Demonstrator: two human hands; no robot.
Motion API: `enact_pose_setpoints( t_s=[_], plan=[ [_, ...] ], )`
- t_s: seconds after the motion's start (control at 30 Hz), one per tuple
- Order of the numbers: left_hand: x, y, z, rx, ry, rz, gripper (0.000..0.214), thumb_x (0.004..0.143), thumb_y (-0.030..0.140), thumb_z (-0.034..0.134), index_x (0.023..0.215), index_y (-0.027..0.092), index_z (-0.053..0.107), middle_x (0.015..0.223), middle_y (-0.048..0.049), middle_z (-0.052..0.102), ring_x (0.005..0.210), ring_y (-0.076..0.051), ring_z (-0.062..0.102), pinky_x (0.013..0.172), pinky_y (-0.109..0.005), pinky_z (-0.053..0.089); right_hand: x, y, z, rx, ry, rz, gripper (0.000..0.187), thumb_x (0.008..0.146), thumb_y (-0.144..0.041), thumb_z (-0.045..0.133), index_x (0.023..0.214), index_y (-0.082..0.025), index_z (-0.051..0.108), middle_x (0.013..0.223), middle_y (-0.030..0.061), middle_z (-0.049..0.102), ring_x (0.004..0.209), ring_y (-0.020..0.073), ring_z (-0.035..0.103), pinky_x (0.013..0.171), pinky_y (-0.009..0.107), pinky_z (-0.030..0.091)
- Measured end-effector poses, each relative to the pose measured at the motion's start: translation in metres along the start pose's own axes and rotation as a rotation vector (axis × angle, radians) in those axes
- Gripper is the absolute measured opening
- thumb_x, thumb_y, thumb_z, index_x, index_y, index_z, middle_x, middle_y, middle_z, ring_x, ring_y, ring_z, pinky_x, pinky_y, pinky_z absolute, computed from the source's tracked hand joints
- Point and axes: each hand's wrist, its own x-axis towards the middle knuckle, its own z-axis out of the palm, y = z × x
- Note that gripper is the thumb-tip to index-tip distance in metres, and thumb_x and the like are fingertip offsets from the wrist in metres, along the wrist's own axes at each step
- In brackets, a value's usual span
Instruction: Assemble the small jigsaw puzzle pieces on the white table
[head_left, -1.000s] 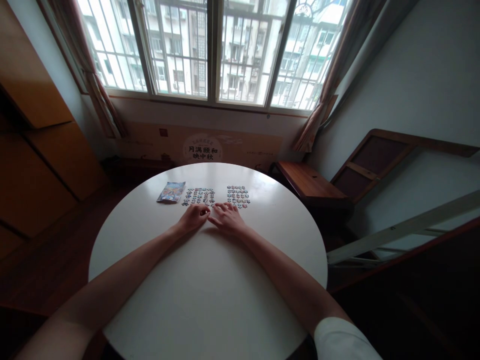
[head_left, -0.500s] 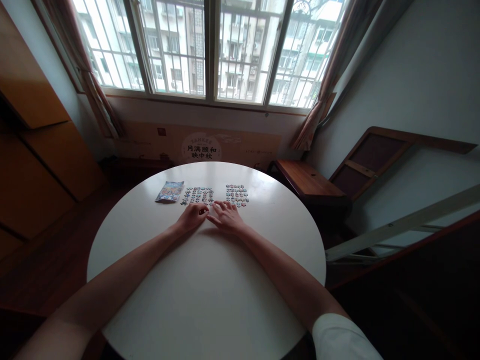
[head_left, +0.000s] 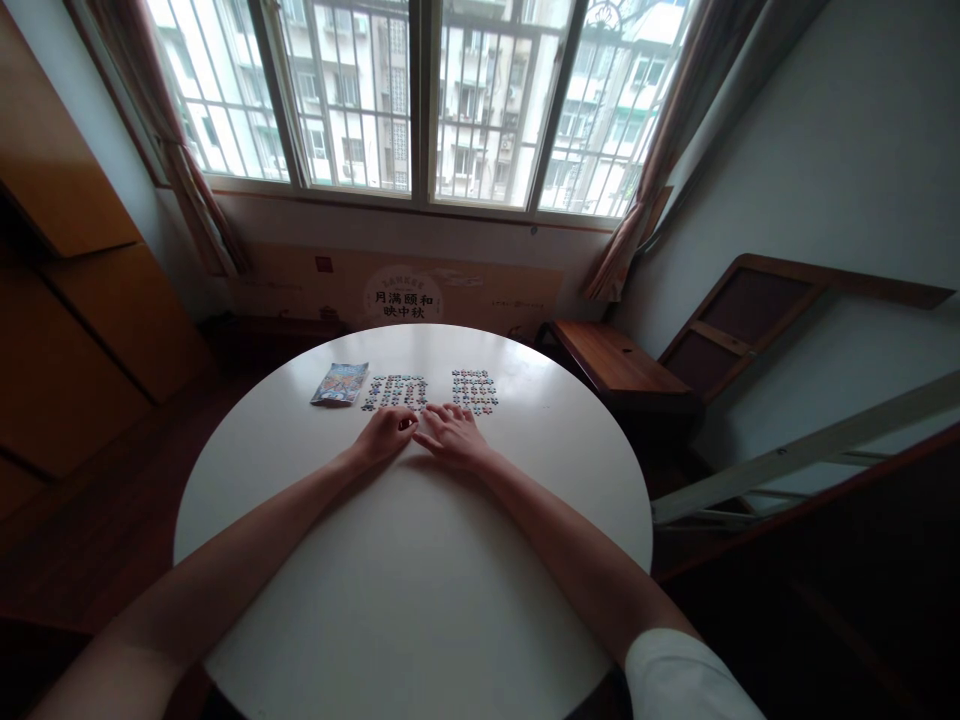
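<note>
Small jigsaw pieces lie in two groups on the white round table (head_left: 420,580): a left group of puzzle pieces (head_left: 403,390) and a right group of puzzle pieces (head_left: 474,380), both loosely in rows. My left hand (head_left: 382,432) is closed at the near edge of the left group, thumb and fingertips pinched together. Whatever is between them is too small to make out. Just to its right, my right hand (head_left: 454,434) rests low over the tabletop, fingers spread, with no held object visible. Its fingertips are near the gap between the groups.
A printed picture sheet or packet (head_left: 340,384) lies left of the pieces. Beyond the table are a wooden bench (head_left: 619,358), a long printed box or board (head_left: 300,285) and a barred window (head_left: 480,100). A pale metal ladder-like frame (head_left: 795,450) leans at the right.
Almost nothing differs. The right hand's fingers have shifted very slightly, while the left hand keeps its pinch in the same place.
</note>
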Motion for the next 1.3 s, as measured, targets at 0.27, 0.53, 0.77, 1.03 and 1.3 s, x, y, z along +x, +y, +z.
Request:
enact_pose_setpoints(
  t_s=[0.27, 0.53, 0.77, 1.03, 1.3],
  plan=[
    [-0.001, -0.001, -0.001, 0.018, 0.002, 0.001, 0.018, 0.076, 0.02, 0.052, 0.077, 0.013, 0.069, 0.068, -0.0036, 0.065, 0.061, -0.012, 0.056, 0.062, -0.022, 0.041, 0.01, 0.017, -0.002, 0.354, 0.274, 0.148, 0.042, 0.095, -0.041, 0.031, 0.114, -0.016, 0.06, 0.113, 0.0103, 0.06, 0.105, 0.0187, 0.053, 0.09, 0.032, 0.039],
    [-0.001, 0.001, -0.002, 0.013, -0.004, 0.004, 0.018, 0.075, 0.02, 0.053, 0.077, 0.014, 0.07, 0.068, -0.0031, 0.065, 0.06, -0.012, 0.056, 0.061, -0.022, 0.041, 0.002, 0.04, -0.036, 0.492, -0.323, 0.15, 0.025, 0.07, -0.039, 0.07, 0.08, -0.017, 0.07, 0.075, 0.0035, 0.068, 0.063, 0.0142, 0.06, 0.054, 0.022, 0.041],
    [0.0, 0.004, -0.004, 0.006, -0.018, -0.001, 0.018, 0.076, 0.019, 0.052, 0.078, 0.014, 0.07, 0.069, -0.0033, 0.066, 0.061, -0.012, 0.056, 0.062, -0.022, 0.042, 0.002, 0.031, -0.032, 0.368, -0.31, 0.113, 0.024, 0.06, -0.034, 0.077, 0.075, -0.017, 0.07, 0.071, 0.0017, 0.065, 0.059, 0.012, 0.056, 0.05, 0.02, 0.037],
    [-0.001, -0.001, -0.002, 0.007, -0.037, 0.018, 0.02, 0.077, 0.021, 0.052, 0.081, 0.014, 0.07, 0.072, -0.0034, 0.067, 0.063, -0.012, 0.057, 0.063, -0.021, 0.042, 0.005, 0.03, -0.025, 0.528, -0.286, 0.105, 0.023, 0.059, -0.029, 0.075, 0.076, -0.014, 0.067, 0.072, 0.0011, 0.064, 0.061, 0.011, 0.055, 0.052, 0.019, 0.037],
    [-0.002, 0.002, -0.003, -0.001, -0.082, 0.023, 0.021, 0.079, 0.024, 0.053, 0.085, 0.017, 0.071, 0.07, -0.0019, 0.067, 0.06, -0.011, 0.057, 0.061, -0.02, 0.042, 0.009, 0.018, -0.004, 1.139, 0.005, 0.096, 0.029, 0.057, -0.034, 0.076, 0.07, -0.013, 0.061, 0.061, -0.0001, 0.061, 0.057, 0.01, 0.054, 0.056, 0.023, 0.042]
  ],
)
